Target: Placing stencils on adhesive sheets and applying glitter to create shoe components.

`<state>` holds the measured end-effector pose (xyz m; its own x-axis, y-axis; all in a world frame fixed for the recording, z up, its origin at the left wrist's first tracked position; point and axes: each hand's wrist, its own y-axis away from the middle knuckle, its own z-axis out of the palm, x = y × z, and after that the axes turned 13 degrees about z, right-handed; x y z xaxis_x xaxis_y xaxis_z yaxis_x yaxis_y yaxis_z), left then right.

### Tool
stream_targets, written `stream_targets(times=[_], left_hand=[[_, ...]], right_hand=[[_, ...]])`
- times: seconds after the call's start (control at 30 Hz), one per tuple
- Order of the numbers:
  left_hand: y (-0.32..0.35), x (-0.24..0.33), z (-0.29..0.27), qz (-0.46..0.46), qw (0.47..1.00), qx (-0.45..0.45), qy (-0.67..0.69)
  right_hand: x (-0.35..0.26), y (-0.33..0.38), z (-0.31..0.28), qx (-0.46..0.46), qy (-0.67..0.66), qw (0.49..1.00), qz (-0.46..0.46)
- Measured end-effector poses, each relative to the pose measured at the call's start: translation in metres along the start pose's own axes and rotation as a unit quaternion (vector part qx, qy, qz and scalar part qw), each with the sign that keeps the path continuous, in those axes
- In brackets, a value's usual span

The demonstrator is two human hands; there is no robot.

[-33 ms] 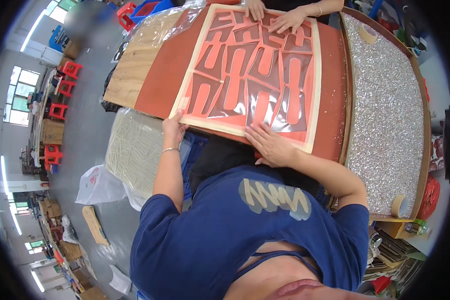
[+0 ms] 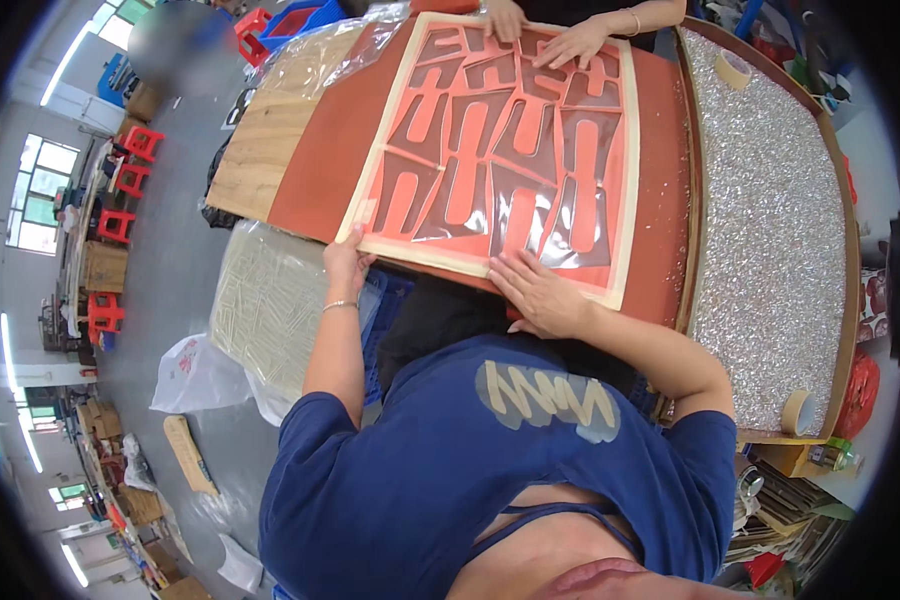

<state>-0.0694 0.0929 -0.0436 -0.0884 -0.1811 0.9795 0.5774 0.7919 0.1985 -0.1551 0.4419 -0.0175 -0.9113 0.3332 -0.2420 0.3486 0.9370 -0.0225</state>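
Observation:
A large rectangular template sheet (image 2: 450, 187) lies in front of me, with a cream border and brownish, glossy film cut with long slots that show pinkish red. My left hand (image 2: 346, 264) grips its near left corner, fingers partly hidden below the edge. Flat on the near edge, right of the middle, rests my right hand (image 2: 540, 294) with its fingers stretched out. Across the table, another person's two hands touch the sheet's far end: one hand (image 2: 506, 19) at the far edge, the other hand (image 2: 574, 42) spread over the slots.
The sheet rests on a reddish-brown board (image 2: 315, 165), beside a wooden panel (image 2: 262, 135). At right stands a shallow tray of silvery glittering material (image 2: 770, 230) with tape rolls (image 2: 798, 411) on it. A plastic-wrapped bundle of pale strips (image 2: 270, 310) sits low at left.
The template sheet's far edge sits very slightly nearer to me, and the other person's hands have shifted a little left. My own hands keep nearly the same places on the sheet.

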Motion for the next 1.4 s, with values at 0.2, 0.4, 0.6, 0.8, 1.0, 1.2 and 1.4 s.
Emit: stream_targets(times=[0.2,0.4,0.6,0.8,1.0,1.2,1.4], left_hand=[[0.016,-0.001,0.005,0.009,1.000,-0.004,0.012],[-0.004,-0.018,0.005,0.029,0.998,-0.036,0.042],[-0.005,-0.013,-0.004,0.016,0.996,0.023,-0.079],[-0.002,-0.006,0.005,0.014,0.997,-0.006,-0.081],[-0.001,-0.001,-0.003,0.030,0.994,-0.033,-0.099],[-0.006,-0.004,-0.001,0.009,0.991,-0.083,-0.103],[0.007,0.000,0.003,0.030,0.996,-0.047,-0.070]], right_hand=[[-0.021,-0.012,0.009,0.097,0.026,0.994,0.036],[-0.014,-0.015,0.040,0.132,-0.059,0.988,0.061],[-0.010,-0.016,0.055,0.096,-0.095,0.989,0.060],[-0.003,-0.005,0.044,0.123,0.026,0.992,0.001],[0.044,0.037,-0.103,-0.016,-0.187,0.946,0.263],[0.279,0.367,-0.076,0.377,0.122,0.482,0.782],[0.250,0.464,-0.047,0.212,0.034,0.301,0.929]])
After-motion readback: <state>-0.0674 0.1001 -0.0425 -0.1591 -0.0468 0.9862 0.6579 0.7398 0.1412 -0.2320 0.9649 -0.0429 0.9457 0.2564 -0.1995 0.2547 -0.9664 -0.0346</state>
